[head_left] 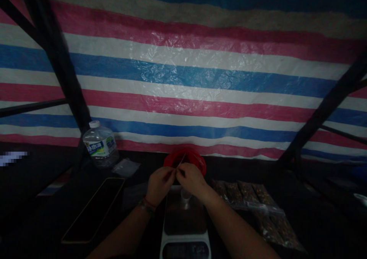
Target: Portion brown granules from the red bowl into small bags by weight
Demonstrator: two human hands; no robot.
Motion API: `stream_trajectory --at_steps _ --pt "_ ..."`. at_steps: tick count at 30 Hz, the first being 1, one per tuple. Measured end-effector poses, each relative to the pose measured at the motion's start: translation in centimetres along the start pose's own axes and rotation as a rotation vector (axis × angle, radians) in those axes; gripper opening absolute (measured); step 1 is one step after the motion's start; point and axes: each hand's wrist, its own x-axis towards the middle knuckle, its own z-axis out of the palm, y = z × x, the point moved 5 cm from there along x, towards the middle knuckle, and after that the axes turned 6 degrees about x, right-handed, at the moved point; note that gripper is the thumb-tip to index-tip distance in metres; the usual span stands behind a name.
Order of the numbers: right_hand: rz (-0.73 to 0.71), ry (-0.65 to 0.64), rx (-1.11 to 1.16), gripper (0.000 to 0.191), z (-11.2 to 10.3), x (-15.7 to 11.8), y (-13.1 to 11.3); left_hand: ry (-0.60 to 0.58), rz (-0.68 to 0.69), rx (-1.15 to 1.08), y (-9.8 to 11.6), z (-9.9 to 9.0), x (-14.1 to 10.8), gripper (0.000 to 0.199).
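My left hand [161, 184] and my right hand [190, 178] meet above the far end of a kitchen scale [185, 219], fingers pinched together. Something thin and pale sticks up between the fingertips, too small and dark to name. Just behind the hands is a red bag or bowl [199, 163]. A small clear cup [185, 195] rests on the scale's metal plate, partly covered by my right hand. The scale's display [185, 250] faces me at the bottom edge.
At left stand a large clear bottle [101, 146] and a crumpled clear bag [126, 167], with a phone [94, 210] nearer me. Several filled clear packets [259, 201] lie at right. A striped tarp [200, 83] hangs behind, between dark metal poles.
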Motion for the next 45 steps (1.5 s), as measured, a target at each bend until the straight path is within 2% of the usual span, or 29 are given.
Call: stream_trajectory --at_steps 4,11,16,20,23,24,26,28,36,40,45 --pt "0.040 -0.031 -0.089 0.018 -0.2 0.0 -0.3 0.003 -0.075 -0.033 0.2 0.1 0.1 0.019" --pt "0.060 -0.058 -0.096 0.022 -0.5 -0.1 -0.6 -0.018 -0.180 -0.156 0.1 0.7 -0.1 0.018" --pt "0.127 -0.026 -0.136 0.025 -1.0 -0.2 0.0 0.073 -0.292 -0.169 -1.0 0.0 0.1 0.018" --pt "0.133 0.076 -0.125 0.021 -1.2 -0.2 0.1 0.059 -0.246 -0.073 -0.9 -0.1 0.4 0.020" --pt "0.006 0.213 -0.086 0.010 -1.4 -0.5 -0.8 0.052 -0.195 -0.001 -0.4 0.0 0.3 0.024" --pt "-0.056 0.236 -0.064 0.012 -1.4 -0.6 -1.2 0.047 -0.181 0.007 -0.3 0.0 0.2 0.024" --pt "-0.162 0.214 -0.022 0.021 -1.1 -0.9 -1.9 0.033 -0.166 -0.001 0.0 0.0 0.1 0.022" --pt "-0.208 0.166 -0.003 0.029 -0.8 -1.2 -2.3 0.027 -0.160 -0.012 0.2 -0.1 0.1 0.021" --pt "-0.163 0.116 -0.086 0.032 -1.1 -1.5 -3.4 0.067 -0.126 -0.031 0.6 -0.6 0.0 0.020" --pt "-0.085 0.072 -0.157 0.030 -0.9 -1.2 -3.0 0.070 -0.129 -0.021 0.6 -0.4 -0.3 0.023" --pt "-0.122 0.065 -0.141 0.027 -0.3 -0.9 -2.2 0.051 -0.097 -0.012 0.8 -0.2 -0.5 0.023"
